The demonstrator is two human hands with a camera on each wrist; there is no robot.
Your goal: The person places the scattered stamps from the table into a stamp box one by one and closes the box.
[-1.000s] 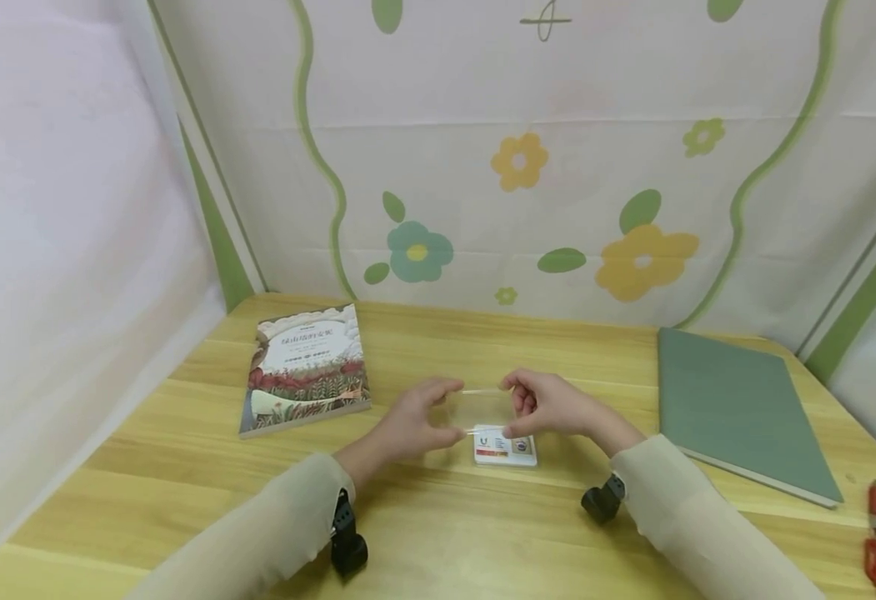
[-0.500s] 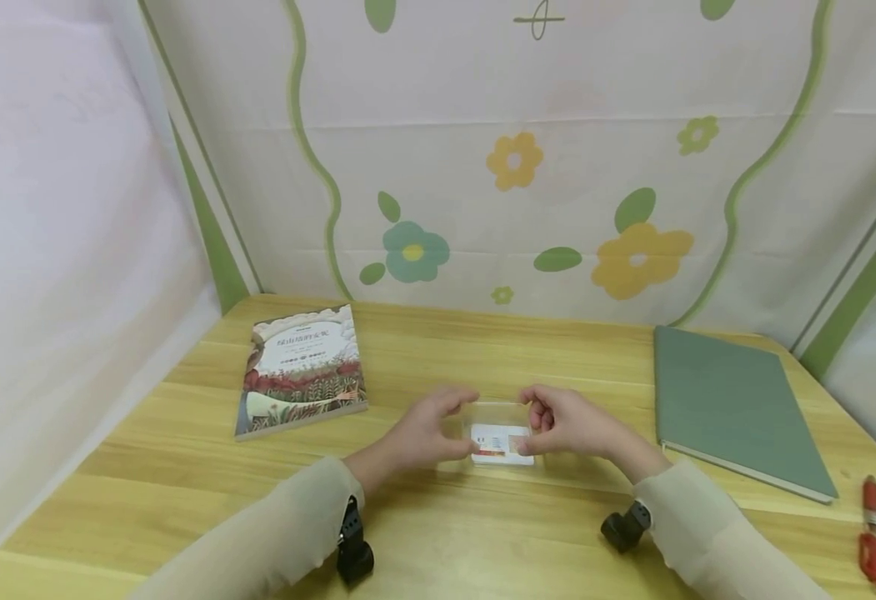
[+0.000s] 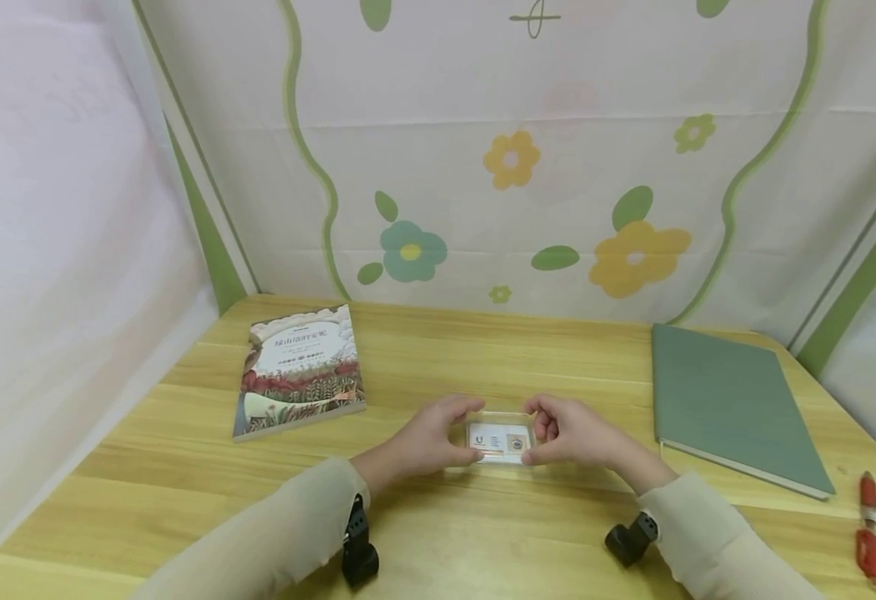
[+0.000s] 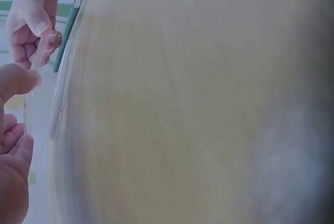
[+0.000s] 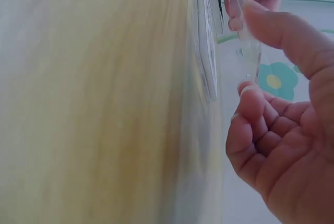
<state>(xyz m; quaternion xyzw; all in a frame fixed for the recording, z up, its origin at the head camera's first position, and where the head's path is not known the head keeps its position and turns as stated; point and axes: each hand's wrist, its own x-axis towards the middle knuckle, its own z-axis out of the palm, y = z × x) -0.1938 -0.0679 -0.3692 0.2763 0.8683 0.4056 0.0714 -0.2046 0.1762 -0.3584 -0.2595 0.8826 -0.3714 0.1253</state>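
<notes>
Between both hands, in the head view, a clear plastic lid [image 3: 503, 415] spans above a small clear box of white printed cards [image 3: 492, 439]. My left hand [image 3: 432, 437] pinches the lid's left end between thumb and fingers, and my right hand [image 3: 568, 433] pinches its right end. The right wrist view shows the lid [image 5: 249, 49] edge-on, apart from the card box [image 5: 206, 41] that lies on the table. In the left wrist view the lid [image 4: 28, 104] is partly hidden behind the left thumb.
A paperback book [image 3: 302, 367] with an illustrated cover lies at the left on the wooden table [image 3: 438, 533]. To the right are a green notebook [image 3: 738, 408] and a red pen [image 3: 869, 529]. A flowered curtain [image 3: 453, 167] hangs behind the table.
Both hands have brought the clear lid nearer to the front, from behind the card box to above it. The card box has stayed in place.
</notes>
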